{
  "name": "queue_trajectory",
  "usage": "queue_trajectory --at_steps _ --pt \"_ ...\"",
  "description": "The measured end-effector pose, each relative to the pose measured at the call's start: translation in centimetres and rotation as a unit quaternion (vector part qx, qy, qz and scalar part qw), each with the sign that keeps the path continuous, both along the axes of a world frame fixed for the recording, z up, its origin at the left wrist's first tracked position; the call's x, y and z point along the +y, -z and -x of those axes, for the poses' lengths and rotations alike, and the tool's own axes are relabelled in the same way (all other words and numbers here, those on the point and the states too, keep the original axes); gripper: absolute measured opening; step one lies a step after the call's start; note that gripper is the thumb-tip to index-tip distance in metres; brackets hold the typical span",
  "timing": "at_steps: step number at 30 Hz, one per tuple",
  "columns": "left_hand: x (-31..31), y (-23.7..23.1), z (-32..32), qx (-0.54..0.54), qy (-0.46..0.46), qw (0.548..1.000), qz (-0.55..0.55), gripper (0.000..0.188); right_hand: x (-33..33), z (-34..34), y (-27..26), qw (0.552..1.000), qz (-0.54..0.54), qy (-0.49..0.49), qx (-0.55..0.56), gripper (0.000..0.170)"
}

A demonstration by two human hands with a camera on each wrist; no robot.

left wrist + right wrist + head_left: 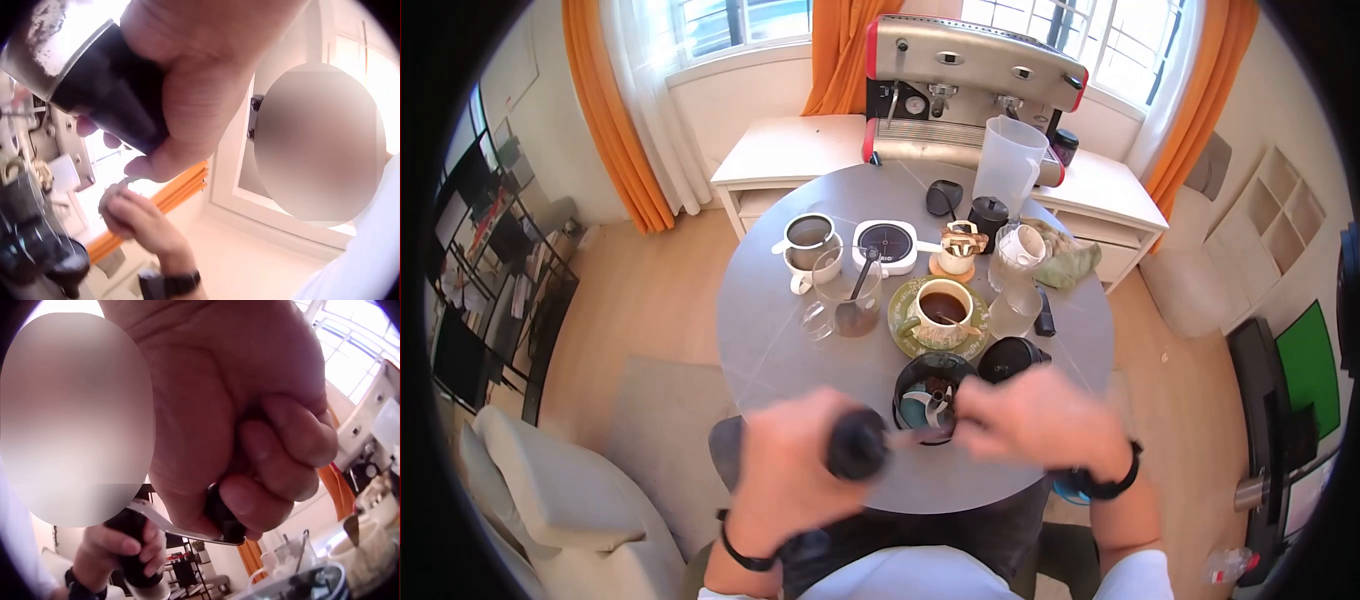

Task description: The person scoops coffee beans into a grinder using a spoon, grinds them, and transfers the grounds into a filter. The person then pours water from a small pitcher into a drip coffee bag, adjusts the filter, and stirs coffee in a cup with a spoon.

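My left hand [785,460] grips a black hand coffee grinder [857,446], with its fingers and thumb round the body. The grinder's clear end [53,47] has brown grounds clinging to its wall. From its other end a metal crank arm [172,526] runs to a dark knob [224,515], which my right hand [1040,425] holds in curled fingers. The grinder is tilted over the near part of the table. Just beyond the hands stands a dark cup [900,385] with metal blades and some brown bits inside.
A patterned coffee cup [930,325] sits on a green plate [897,318] on the round grey table [800,370]. Around it are a glass jug [828,285], a white scale [865,240], a dark container [1012,355] and a tall pitcher [1008,165]. An espresso machine [970,65] stands behind.
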State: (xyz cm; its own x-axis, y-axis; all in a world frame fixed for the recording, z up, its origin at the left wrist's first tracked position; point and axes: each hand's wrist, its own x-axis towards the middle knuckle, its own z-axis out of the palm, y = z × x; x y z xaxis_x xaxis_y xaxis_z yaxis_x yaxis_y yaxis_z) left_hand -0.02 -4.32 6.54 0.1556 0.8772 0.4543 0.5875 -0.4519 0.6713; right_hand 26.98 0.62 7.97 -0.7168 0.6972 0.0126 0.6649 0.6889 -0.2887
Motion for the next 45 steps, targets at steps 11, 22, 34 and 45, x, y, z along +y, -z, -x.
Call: queue_trajectory --at_steps 11,22,34,45 --pt "-0.6 0.2 -0.3 0.056 0.085 0.995 -0.015 0.028 1.4 2.1 -1.3 0.994 -0.101 0.035 0.031 0.024" --pt "-0.5 0.7 -1.2 0.164 0.146 0.976 0.007 0.027 1.9 2.9 -2.1 0.973 -0.152 0.048 0.168 0.025" --pt "-0.4 0.6 -2.2 0.110 0.151 0.981 0.049 0.029 2.0 2.2 -1.9 0.975 -0.170 0.057 0.131 0.023" --pt "-0.4 2.5 -2.8 0.145 0.201 0.967 0.067 0.031 2.0 4.4 -2.7 0.980 -0.137 0.042 0.135 0.027"
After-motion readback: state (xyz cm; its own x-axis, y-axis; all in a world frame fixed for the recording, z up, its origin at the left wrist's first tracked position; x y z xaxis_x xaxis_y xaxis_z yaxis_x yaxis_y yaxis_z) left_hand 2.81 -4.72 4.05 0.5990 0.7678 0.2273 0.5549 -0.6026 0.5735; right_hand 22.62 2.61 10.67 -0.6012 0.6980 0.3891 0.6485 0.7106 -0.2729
